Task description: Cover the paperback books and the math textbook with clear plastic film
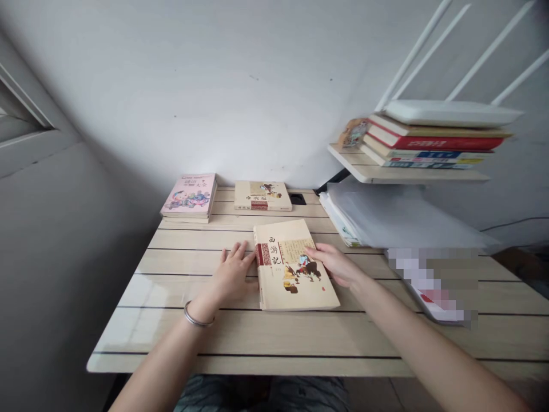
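Note:
A cream paperback book [295, 269] with a dark red band and painted figures on its cover lies face up on the desk in front of me, slightly turned. My right hand [332, 263] grips its right edge, thumb on the cover and fingers at the side, partly hidden. Flat on the desk at the book's left side rests my left hand [235, 269], fingers spread, fingertips close to the spine; whether they touch it I cannot tell. Behind, near the wall, lies a similar cream book [262, 196]. A small stack of pink-covered books [190, 195] stands at the back left.
The desk [141, 329] has striped light boards and meets the wall behind. At right, a raised shelf [377, 171] bears a stack of books [433, 146] under a white flat object [450, 113]. Papers in a clear sleeve [386, 212] lie below, near a blurred-out item [437, 292].

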`<state>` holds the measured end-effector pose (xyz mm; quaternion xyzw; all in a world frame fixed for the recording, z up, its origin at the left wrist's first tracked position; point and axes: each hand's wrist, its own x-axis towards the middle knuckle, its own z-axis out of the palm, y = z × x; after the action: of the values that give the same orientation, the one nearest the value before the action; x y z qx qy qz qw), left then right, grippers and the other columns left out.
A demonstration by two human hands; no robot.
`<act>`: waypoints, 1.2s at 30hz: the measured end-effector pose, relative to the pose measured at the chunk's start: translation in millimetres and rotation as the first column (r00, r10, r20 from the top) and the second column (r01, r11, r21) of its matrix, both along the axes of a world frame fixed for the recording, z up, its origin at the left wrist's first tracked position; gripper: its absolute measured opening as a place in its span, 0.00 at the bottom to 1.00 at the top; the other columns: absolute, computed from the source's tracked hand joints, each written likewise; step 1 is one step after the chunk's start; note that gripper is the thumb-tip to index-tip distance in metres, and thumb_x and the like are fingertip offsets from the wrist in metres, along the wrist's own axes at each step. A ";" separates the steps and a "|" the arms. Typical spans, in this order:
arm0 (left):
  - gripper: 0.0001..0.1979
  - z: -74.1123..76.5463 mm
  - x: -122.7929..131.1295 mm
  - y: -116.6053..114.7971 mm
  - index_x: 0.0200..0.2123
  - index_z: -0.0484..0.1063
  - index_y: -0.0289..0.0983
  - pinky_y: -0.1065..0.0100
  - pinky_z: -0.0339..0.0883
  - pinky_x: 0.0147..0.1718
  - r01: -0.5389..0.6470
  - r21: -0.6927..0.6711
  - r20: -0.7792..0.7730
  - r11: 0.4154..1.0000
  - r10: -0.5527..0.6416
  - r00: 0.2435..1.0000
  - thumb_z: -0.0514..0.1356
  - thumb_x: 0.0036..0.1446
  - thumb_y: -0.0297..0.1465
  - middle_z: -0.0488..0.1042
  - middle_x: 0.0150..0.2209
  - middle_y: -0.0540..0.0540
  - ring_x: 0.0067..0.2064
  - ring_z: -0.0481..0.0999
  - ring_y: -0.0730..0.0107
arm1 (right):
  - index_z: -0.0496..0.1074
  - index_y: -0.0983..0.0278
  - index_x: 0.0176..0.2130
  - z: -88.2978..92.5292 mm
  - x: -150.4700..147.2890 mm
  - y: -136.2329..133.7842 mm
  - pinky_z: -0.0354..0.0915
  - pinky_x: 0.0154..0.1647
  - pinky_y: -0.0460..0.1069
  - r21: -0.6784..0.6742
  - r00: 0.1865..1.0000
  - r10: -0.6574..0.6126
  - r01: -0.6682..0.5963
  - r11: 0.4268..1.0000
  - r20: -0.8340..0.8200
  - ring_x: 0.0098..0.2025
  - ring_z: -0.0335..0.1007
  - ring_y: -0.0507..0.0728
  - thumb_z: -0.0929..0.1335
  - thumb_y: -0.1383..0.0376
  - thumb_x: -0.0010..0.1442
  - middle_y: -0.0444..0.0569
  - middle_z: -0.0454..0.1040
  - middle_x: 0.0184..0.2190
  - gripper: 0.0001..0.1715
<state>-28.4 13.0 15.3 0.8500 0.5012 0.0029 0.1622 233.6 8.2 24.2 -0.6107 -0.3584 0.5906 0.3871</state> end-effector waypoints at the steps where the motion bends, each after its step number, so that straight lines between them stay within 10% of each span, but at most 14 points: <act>1: 0.40 -0.3 0.1 -0.1 0.64 0.51 0.42 0.45 0.37 0.61 -0.001 0.002 0.002 1.000 0.001 1.000 0.60 0.50 0.45 0.41 0.68 0.39 0.68 0.39 0.52 | 0.73 0.67 0.34 -1.2 0.2 0.1 0.73 0.35 0.52 0.003 1.000 -0.005 0.005 1.000 0.005 0.32 0.77 0.58 0.70 0.67 0.55 0.53 0.80 0.30 0.05; 36: 0.46 15.1 -2.8 1.1 0.66 0.43 0.40 0.48 0.34 0.62 0.042 -0.114 -0.084 0.993 -0.051 0.995 0.60 0.48 0.45 0.33 0.68 0.39 0.68 0.32 0.53 | 0.75 0.68 0.34 -15.6 5.5 4.8 0.72 0.39 0.52 0.060 0.996 0.008 -0.014 0.998 0.091 0.36 0.77 0.58 0.71 0.65 0.54 0.54 0.80 0.36 0.07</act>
<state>-31.2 14.1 30.4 0.8503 0.4872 -0.0660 0.1879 239.1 13.0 8.6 -0.6227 -0.3967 0.5534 0.3856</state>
